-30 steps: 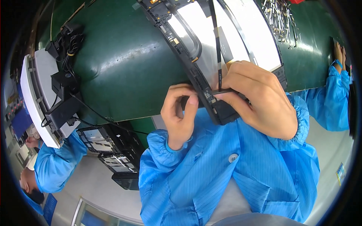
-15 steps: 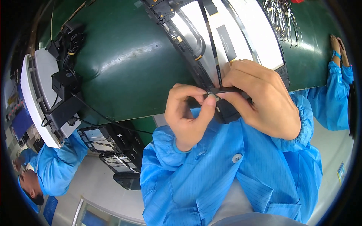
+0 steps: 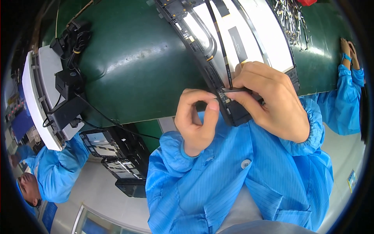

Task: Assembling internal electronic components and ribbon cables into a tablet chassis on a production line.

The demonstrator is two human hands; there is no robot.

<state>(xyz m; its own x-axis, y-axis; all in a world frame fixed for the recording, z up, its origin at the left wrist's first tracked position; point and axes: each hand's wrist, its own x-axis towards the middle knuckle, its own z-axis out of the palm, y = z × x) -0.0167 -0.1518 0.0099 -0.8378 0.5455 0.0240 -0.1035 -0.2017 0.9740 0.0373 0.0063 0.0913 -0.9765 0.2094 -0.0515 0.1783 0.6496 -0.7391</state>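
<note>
An opened device housing [image 3: 193, 46], black-framed with a white panel inside, lies at the table's edge, its near corner toward me. A narrow black ribbon cable [image 3: 221, 45] runs down the panel to a small circuit board [image 3: 224, 99] at that corner. My right hand [image 3: 274, 102] rests over the housing, closed on slim black tweezers [image 3: 237, 91]; their tip is by the cable's lower end. Just left of the board, my left hand [image 3: 195, 121] has thumb and forefinger pinched together, apart from the board. Whether something tiny sits between those fingertips is unclear.
A white curved-panel device [image 3: 41, 101] with black adapters and coiled cables [image 3: 80, 42] stands at left. Below it are stacked black housings [image 3: 117, 152]. Many thin cables [image 3: 290, 21] lie at the far right. Co-workers in blue sit at left [image 3: 58, 171] and right [image 3: 343, 97].
My left hand's fingertips have drawn back from the circuit board, uncovering it. My right hand keeps the tweezers at nearly the same spot. The view has shifted slightly.
</note>
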